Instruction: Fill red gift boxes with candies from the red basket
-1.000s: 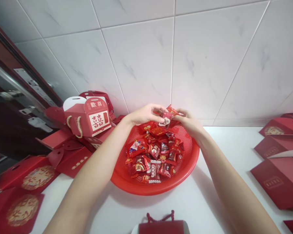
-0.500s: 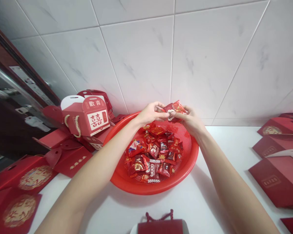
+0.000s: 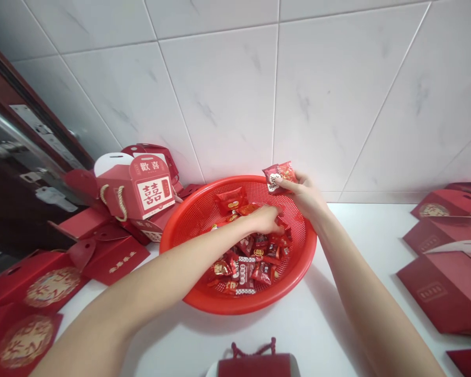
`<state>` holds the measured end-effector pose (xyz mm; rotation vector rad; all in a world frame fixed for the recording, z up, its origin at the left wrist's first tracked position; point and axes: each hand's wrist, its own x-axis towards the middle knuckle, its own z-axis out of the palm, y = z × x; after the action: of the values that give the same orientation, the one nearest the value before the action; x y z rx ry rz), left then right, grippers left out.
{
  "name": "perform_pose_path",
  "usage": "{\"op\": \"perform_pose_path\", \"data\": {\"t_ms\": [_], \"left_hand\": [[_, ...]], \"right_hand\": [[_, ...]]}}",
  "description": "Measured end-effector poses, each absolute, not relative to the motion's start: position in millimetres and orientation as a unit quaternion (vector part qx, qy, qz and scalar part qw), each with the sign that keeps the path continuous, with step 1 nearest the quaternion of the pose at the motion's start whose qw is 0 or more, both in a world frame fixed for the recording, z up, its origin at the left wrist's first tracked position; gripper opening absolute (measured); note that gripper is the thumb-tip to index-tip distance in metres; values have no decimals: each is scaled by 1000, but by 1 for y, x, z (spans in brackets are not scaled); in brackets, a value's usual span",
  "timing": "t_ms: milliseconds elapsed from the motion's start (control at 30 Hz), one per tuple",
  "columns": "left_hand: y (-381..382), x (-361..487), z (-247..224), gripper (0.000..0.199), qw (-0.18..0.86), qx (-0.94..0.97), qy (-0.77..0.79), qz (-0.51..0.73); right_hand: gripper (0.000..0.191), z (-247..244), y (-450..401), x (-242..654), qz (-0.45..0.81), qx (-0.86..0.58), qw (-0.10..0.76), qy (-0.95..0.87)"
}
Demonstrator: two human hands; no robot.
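My right hand (image 3: 303,192) pinches wrapped candies (image 3: 275,177) above the far right rim of a red plastic basket (image 3: 235,305). A dark red wrapper with a white label and a brighter red one show side by side in that grip. Down inside the basket, my left hand (image 3: 267,219) reaches among the loose wrapped candies (image 3: 245,272). Its fingers point downward at the red packets on the right side of the pile. The fingertips are partly hidden and blurred, so I cannot tell whether they grip one.
Red gift boxes with rope handles (image 3: 154,192) are piled at the left, beside a dark door (image 3: 8,209). More red boxes (image 3: 443,293) line the right side of the white table (image 3: 361,251). Another corded box (image 3: 255,365) stands at the near edge. A tiled wall (image 3: 220,104) rises behind.
My left hand has let go of the candies held with my right hand and moved down into the basket. A red packet now lies near the basket's far left wall. My right hand stays put.
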<state>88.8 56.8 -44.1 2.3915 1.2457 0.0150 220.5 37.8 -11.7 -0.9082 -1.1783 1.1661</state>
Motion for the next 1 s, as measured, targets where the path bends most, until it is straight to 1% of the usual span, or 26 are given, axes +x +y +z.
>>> {"op": "perform_pose_path", "data": {"t_ms": [67, 167, 233, 300, 367, 467, 567, 633, 700, 833, 1000], "left_hand": [[58, 88, -40, 43, 249, 861, 443, -11], [66, 79, -28, 27, 276, 860, 429, -18], [75, 68, -18, 16, 288, 855, 431, 25], [86, 53, -6, 10, 307, 839, 436, 111], [95, 37, 5, 12, 341, 800, 446, 213], [99, 21, 20, 23, 371, 722, 450, 371], [91, 20, 28, 30, 414, 671, 386, 478], [85, 27, 29, 33, 445, 666, 341, 492], [81, 35, 26, 35, 457, 685, 319, 469], [83, 46, 12, 35, 433, 737, 332, 399], [86, 50, 3, 34, 416, 746, 338, 394]], "right_hand": [[37, -12, 38, 220, 501, -383, 588, -507], [38, -13, 40, 221, 500, -372, 594, -509], [39, -14, 41, 221, 500, -367, 597, -509], [37, -15, 42, 222, 502, -364, 600, -506], [35, -15, 43, 222, 506, -362, 599, -505], [34, -14, 42, 220, 508, -364, 594, -506], [36, -14, 41, 219, 513, -365, 600, -494], [38, -15, 39, 219, 522, -369, 600, -481], [37, -15, 39, 219, 527, -371, 594, -481], [31, -17, 42, 220, 525, -378, 579, -496], [30, -18, 44, 221, 529, -389, 571, -492]]}}
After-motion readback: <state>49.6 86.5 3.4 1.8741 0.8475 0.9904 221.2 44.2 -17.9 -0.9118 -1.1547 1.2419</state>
